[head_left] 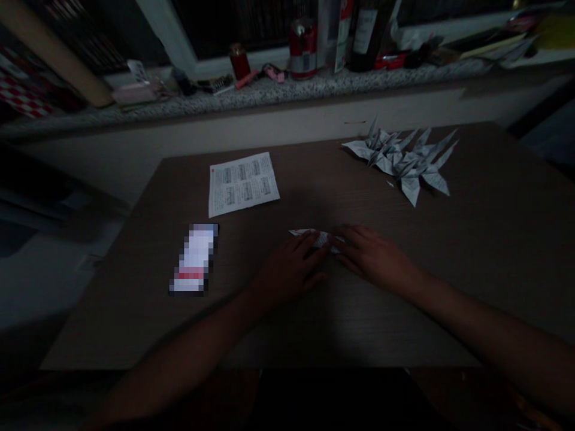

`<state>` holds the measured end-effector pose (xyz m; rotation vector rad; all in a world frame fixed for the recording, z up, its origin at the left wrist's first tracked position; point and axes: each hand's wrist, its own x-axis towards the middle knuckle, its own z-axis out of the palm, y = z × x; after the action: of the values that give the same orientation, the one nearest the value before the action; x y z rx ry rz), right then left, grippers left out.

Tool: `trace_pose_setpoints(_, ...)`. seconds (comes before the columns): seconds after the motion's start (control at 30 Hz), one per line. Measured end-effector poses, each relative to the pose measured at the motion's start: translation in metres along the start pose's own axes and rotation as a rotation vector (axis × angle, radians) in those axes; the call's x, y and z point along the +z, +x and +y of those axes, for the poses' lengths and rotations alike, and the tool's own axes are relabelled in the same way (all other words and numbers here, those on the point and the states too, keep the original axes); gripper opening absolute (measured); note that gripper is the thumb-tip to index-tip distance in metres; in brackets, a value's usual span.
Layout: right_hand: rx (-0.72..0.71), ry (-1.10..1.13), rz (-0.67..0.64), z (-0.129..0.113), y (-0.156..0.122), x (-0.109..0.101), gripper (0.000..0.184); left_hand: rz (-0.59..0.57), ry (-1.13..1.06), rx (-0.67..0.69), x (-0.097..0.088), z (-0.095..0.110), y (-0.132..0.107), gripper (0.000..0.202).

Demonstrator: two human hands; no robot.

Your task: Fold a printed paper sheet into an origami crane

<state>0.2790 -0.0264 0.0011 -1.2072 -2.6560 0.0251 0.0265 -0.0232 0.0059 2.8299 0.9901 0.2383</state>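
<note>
A small piece of folded printed paper (322, 240) lies on the table under my fingertips, narrow and pointed at its left end. My left hand (291, 263) rests over its left and middle part, fingers stretched out and the thumb apart. At the paper's right end, my right hand (372, 254) has its fingers extended and laid flat, touching the paper and hiding that end. Both hands press from above; neither is wrapped round anything. Dim light makes the folds hard to make out.
A printed sheet (244, 184) lies at the back left, with a lit phone (194, 259) in front of it. Several folded paper cranes (404, 158) cluster at the back right of the wooden table (278, 335). A stone windowsill (251, 93) behind holds a red can (303, 51) and bottles.
</note>
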Motion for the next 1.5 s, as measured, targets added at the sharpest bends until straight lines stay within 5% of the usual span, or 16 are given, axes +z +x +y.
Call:
trace_pose_setpoints(0.6,-0.034,0.165,-0.024,0.001,-0.007,0.017,0.082,-0.012,0.051,-0.012,-0.006,0.003,-0.002,0.061)
trace_pose_setpoints(0.87,-0.016,0.142,-0.017,0.010,-0.011,0.018,0.078,-0.013,0.074,-0.039,-0.005,0.007,-0.003,0.056)
trace_pose_setpoints(1.17,0.163,0.087,0.017,0.026,-0.033,0.016,0.074,-0.011,0.087,-0.043,-0.005,0.009,-0.002,0.055)
trace_pose_setpoints(1.5,0.130,0.085,0.025,0.015,-0.040,0.002,0.066,0.056,0.056,-0.102,0.000,0.005,-0.001,0.058)
